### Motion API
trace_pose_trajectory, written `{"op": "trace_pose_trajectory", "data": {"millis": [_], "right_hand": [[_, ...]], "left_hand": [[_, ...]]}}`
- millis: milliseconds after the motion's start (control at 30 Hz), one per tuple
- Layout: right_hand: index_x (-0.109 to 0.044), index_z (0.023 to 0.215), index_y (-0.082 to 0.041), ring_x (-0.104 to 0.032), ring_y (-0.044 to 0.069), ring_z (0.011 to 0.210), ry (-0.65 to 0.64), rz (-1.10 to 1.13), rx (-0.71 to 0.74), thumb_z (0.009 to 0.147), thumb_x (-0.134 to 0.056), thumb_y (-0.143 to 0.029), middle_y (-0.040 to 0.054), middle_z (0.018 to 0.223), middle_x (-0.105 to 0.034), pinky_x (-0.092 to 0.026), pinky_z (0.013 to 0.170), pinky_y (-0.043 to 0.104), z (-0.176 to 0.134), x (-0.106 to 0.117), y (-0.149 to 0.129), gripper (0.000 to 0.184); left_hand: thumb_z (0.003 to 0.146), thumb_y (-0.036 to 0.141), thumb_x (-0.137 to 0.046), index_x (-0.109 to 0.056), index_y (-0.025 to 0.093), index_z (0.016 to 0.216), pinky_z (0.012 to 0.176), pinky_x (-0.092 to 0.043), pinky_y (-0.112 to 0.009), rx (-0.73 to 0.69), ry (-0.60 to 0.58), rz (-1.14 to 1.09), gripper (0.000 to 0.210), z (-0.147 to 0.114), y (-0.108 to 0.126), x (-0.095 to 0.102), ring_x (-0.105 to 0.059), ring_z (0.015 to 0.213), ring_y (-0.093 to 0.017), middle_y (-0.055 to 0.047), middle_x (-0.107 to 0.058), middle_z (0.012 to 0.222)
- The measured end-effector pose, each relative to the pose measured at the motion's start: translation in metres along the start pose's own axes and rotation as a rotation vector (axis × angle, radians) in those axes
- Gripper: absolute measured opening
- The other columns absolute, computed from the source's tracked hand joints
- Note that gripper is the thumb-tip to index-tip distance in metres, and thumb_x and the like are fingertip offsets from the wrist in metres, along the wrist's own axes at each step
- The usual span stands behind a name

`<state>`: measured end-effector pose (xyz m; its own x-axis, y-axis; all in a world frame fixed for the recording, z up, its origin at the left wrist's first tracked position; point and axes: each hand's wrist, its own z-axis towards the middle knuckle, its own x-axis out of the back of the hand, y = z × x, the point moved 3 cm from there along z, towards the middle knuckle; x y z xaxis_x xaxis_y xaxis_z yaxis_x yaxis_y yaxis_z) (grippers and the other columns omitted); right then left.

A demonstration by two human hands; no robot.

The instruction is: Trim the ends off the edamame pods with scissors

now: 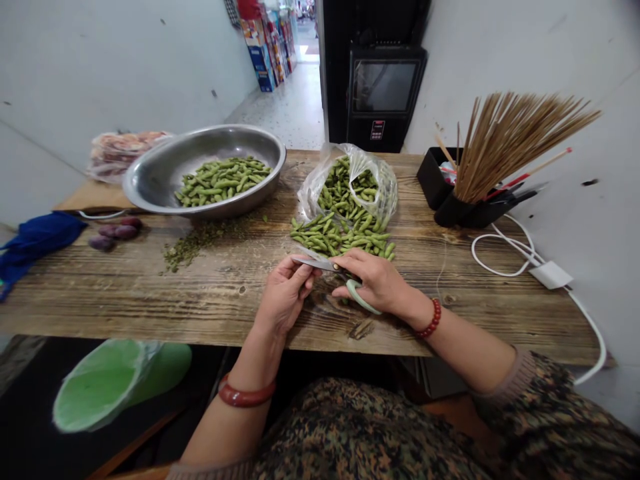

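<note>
My right hand (373, 280) is closed around scissors (361, 297) with pale green handles. Their blades are parted and point left, reaching the fingertips of my left hand (287, 290). That hand is pinched, and whatever lies between its fingers is hidden. Just beyond both hands, a pile of green edamame pods (345, 237) spills from the mouth of a clear plastic bag (387, 187) with more pods inside. To the left, a wide metal basin (150, 180), tilted in view, contains many pods. Small green-brown trimmings (193, 247) lie scattered on the wood before the basin.
On the wooden table (240, 293) at left are several purple-red oval items (120, 231), a blue cloth (43, 243) and a bagged pinkish item (117, 153). At right stand a black holder (463, 210) with thin sticks and a white cable (505, 273). A green lined bin (120, 380) is below.
</note>
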<state>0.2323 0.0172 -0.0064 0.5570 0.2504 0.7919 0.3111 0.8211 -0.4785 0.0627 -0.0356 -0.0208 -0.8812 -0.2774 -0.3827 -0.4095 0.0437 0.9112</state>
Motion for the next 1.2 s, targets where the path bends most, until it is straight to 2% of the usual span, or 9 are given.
{"op": "trace_pose_trajectory", "data": {"millis": [233,333,467,600,700,767,867,967,1200], "right_hand": [[-0.056,0.12,-0.018,-0.061,0.021,0.089,-0.008,-0.001,0.014,0.085,-0.062,-0.039,0.0095,0.1,-0.062,-0.051,0.077,0.032,0.0,-0.001,-0.001,0.041],[-0.057,0.118,-0.017,-0.061,0.021,0.088,0.041,0.012,-0.005,0.085,-0.063,-0.038,0.01,0.099,-0.062,-0.052,0.076,0.032,0.0,-0.001,0.004,0.04],[-0.056,0.118,-0.017,-0.06,0.022,0.087,0.211,0.047,-0.065,0.083,-0.065,-0.039,0.0099,0.098,-0.061,-0.051,0.076,0.034,0.001,0.004,0.012,0.042],[-0.055,0.119,-0.017,-0.059,0.021,0.084,0.277,0.07,-0.056,0.083,-0.065,-0.038,0.0091,0.095,-0.06,-0.051,0.074,0.034,0.002,0.008,0.013,0.043],[-0.055,0.119,-0.017,-0.058,0.021,0.082,0.261,0.084,-0.045,0.083,-0.065,-0.038,0.009,0.095,-0.06,-0.05,0.073,0.033,0.002,0.008,0.013,0.043],[-0.055,0.121,-0.018,-0.058,0.021,0.083,0.263,0.094,-0.032,0.083,-0.066,-0.037,0.0092,0.096,-0.061,-0.05,0.072,0.033,0.002,0.008,0.014,0.044],[-0.055,0.121,-0.018,-0.059,0.022,0.086,0.274,0.094,-0.023,0.083,-0.066,-0.036,0.0098,0.099,-0.061,-0.05,0.075,0.035,0.0,0.007,0.016,0.044],[-0.056,0.12,-0.018,-0.059,0.023,0.086,0.28,0.083,-0.021,0.083,-0.065,-0.038,0.0099,0.096,-0.06,-0.05,0.074,0.036,-0.001,0.006,0.016,0.044],[-0.058,0.118,-0.016,-0.058,0.022,0.082,0.282,0.097,-0.007,0.081,-0.067,-0.037,0.0091,0.094,-0.06,-0.049,0.073,0.035,-0.001,0.005,0.015,0.043]], "left_hand": [[0.07,0.027,-0.075,-0.061,0.015,0.079,0.04,-0.028,-0.013,0.007,-0.04,0.055,0.021,-0.001,-0.004,0.0,-0.043,0.046,-0.004,0.0,-0.061,0.064],[0.07,0.027,-0.075,-0.058,0.016,0.078,0.04,-0.028,-0.013,-0.002,0.006,0.018,0.022,0.002,-0.003,0.005,-0.041,0.046,-0.004,0.003,-0.055,0.06],[0.073,0.029,-0.071,-0.051,0.018,0.071,0.038,-0.028,-0.013,-0.077,0.068,-0.097,0.023,0.006,0.017,0.015,-0.041,0.047,-0.005,0.005,-0.047,0.062],[0.076,0.031,-0.067,-0.05,0.017,0.069,0.039,-0.033,-0.015,-0.052,-0.01,-0.017,0.022,0.012,0.043,0.018,-0.048,0.053,-0.007,0.002,-0.049,0.066],[0.076,0.031,-0.065,-0.061,0.018,0.082,0.036,-0.027,-0.016,-0.039,-0.098,0.223,0.015,0.024,0.049,0.016,-0.042,0.044,-0.007,0.004,-0.047,0.06],[0.077,0.029,-0.063,-0.067,0.017,0.085,0.037,-0.024,-0.018,-0.106,-0.162,0.519,0.015,0.033,0.046,0.012,-0.035,0.04,-0.007,0.005,-0.045,0.052],[0.067,0.015,-0.066,-0.072,0.02,0.077,0.052,-0.038,-0.023,-0.338,-0.256,1.025,0.012,0.042,0.038,0.003,-0.05,0.054,-0.013,0.0,-0.059,0.059],[0.066,0.005,-0.06,-0.072,0.022,0.084,0.065,-0.041,-0.027,-0.413,-0.319,1.383,0.028,0.042,0.03,-0.001,-0.057,0.067,-0.019,-0.005,-0.066,0.073],[0.078,0.012,-0.051,-0.066,0.018,0.079,0.066,-0.042,-0.029,-0.422,-0.388,1.715,0.016,0.042,0.035,0.0,-0.058,0.071,-0.02,-0.007,-0.064,0.078]]}}
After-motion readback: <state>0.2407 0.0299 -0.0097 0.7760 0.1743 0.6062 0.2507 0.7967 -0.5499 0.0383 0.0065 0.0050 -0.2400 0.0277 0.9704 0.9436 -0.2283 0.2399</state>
